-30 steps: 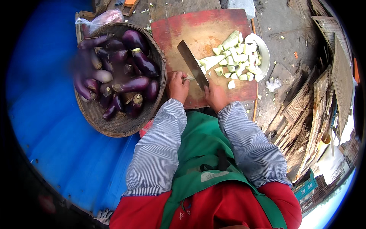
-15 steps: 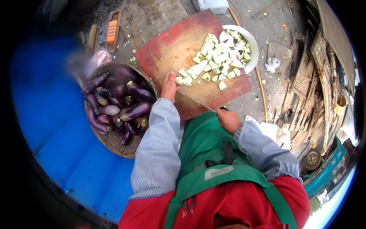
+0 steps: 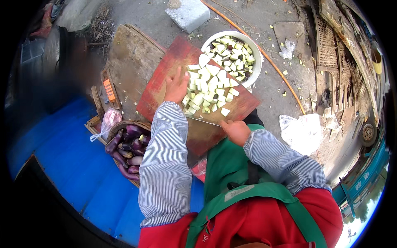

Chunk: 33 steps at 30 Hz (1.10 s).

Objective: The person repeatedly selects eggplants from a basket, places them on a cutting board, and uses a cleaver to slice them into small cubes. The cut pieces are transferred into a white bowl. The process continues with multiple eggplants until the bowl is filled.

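A red-edged wooden cutting board [image 3: 159, 91] lies at an angle before me, with a heap of chopped eggplant pieces [image 3: 209, 89] on it. My left hand [image 3: 176, 87] rests at the heap's left side, fingers stretched out and holding nothing. In my right hand [image 3: 236, 131] is a knife [image 3: 202, 120], its handle hidden by the fingers. The thin blade runs along the heap's near edge, its tip towards my left forearm. Just beyond the board's far right side stands a white bowl [image 3: 257, 68], filled with more eggplant pieces.
Whole purple eggplants [image 3: 128, 151] fill a round basket [image 3: 131, 124] on the left, partly behind my left sleeve. Beside it sits a tied plastic bag [image 3: 111, 122]. A concrete block [image 3: 188, 14], an orange pole [image 3: 285, 80] and white sheeting [image 3: 301, 133] lie on the ground.
The view has shifted, with the basket now lower and partly covered by my arm. The eggplant pieces are bunched closer together, and more of the bowl shows. The knife stays in my right hand.
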Motion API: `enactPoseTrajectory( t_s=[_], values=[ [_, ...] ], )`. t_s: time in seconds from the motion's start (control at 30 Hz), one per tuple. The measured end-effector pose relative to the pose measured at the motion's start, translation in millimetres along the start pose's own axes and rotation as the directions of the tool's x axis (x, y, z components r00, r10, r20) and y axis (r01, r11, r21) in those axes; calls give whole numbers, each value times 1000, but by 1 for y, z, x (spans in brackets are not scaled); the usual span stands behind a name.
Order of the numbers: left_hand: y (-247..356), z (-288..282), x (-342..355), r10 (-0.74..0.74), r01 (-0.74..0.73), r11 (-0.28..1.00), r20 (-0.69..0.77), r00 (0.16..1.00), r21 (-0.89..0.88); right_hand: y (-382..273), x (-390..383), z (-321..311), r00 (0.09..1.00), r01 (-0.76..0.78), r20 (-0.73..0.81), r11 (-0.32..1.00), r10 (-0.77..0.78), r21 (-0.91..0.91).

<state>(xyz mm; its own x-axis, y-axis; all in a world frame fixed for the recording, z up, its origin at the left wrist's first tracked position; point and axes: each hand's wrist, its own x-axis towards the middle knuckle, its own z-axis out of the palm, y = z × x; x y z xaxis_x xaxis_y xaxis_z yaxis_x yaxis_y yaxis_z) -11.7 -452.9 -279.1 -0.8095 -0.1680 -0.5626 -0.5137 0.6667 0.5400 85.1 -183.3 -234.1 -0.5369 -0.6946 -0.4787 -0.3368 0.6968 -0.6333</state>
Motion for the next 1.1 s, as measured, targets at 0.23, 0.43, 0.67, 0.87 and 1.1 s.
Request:
enactPoseTrajectory(
  t_s=[0.23,0.43,0.67,0.87,1.1],
  values=[
    [58,10,31,121,-126,991,89,989,45,25,4,-34,997,-28,-75,1000,28,12],
    [100,18,49,189,-204,976,173,967,76,60,3,-73,998,-35,-46,999,36,13],
    [140,28,71,227,-253,965,264,938,72,88,-7,-127,997,-74,-24,997,74,-1],
    [154,43,89,209,-203,978,263,942,-53,113,-16,-143,994,-95,-52,995,94,-9],
    [152,35,79,25,8,890,66,998,-455,123,-23,-152,981,-176,-84,984,176,4]
  ],
)
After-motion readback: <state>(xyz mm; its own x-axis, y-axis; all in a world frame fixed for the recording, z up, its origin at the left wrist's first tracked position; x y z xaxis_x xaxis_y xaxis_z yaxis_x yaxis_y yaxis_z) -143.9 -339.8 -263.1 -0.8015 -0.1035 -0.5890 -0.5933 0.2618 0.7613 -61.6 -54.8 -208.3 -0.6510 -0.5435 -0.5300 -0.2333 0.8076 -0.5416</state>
